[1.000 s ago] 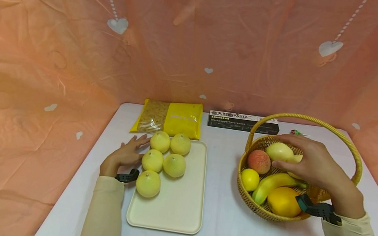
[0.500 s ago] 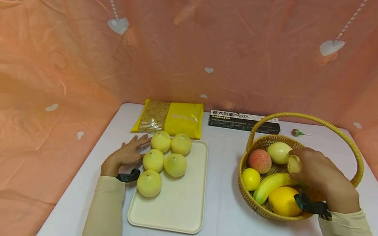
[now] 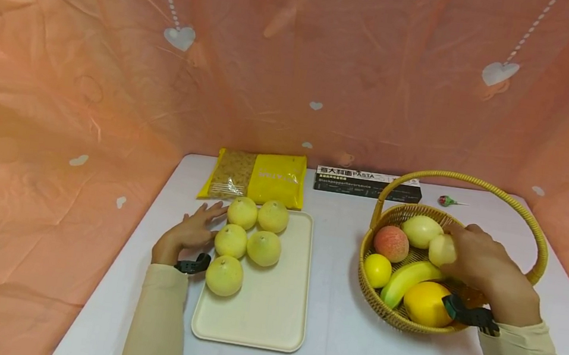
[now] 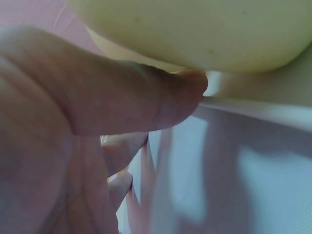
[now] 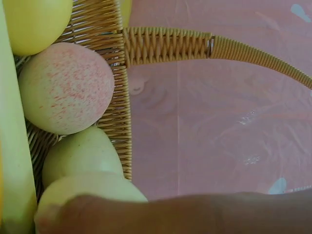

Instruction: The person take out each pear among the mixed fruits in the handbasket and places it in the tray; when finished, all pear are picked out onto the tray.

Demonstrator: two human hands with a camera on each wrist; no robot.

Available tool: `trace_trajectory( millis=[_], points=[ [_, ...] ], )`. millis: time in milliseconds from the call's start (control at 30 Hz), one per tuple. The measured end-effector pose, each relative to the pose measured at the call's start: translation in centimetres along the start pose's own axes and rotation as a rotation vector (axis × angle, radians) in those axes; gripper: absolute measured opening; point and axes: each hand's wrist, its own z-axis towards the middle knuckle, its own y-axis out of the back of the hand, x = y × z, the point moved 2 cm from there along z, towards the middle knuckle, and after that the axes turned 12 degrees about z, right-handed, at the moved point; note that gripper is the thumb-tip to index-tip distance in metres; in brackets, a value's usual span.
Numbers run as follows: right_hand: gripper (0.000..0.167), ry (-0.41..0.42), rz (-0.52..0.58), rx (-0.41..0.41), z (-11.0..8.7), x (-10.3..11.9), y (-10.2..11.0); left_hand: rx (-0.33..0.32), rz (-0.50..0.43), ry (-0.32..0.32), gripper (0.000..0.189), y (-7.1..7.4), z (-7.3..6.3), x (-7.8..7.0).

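My left hand (image 3: 192, 230) lies along the left edge of the cream tray (image 3: 273, 320), fingers stretched toward the pears. In the left wrist view its thumb touches or nearly touches the underside of a yellow-green pear (image 4: 209, 34). Several such pears (image 3: 230, 241) stand on the tray, in two columns on its left side. Over at the wicker basket (image 3: 380, 313), my right hand (image 3: 479, 257) grips a pale pear (image 3: 441, 250) inside the right part. Its fingers partly cover that pear. Another pear (image 3: 421, 231) lies beside it.
The basket also holds a peach (image 3: 391, 244), a lemon (image 3: 377, 271), a banana (image 3: 408, 279) and a mango-like orange-yellow fruit (image 3: 426, 304). Its tall handle (image 3: 468, 178) arches overhead. Behind lie a yellow pasta bag (image 3: 276, 179), a black pasta box (image 3: 364, 187) and a small lollipop (image 3: 446, 200).
My right hand has lowered into the basket and closed around the pear, which has turned and shifted slightly. The left hand and the tray's pears have stayed in place.
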Motion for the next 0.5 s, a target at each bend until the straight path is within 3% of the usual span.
trace_trajectory(
  millis=[200, 500],
  points=[
    [0.087, 0.005, 0.043, 0.009, -0.1, 0.5, 0.0, 0.002, -0.002, 0.005, 0.076, 0.0, -0.1, 0.0],
    [0.082, 0.069, 0.14, -0.043, -0.5, 1.2, -1.5, -0.004, -0.005, 0.006, 0.076, 0.0, 0.0, 0.0]
  ],
)
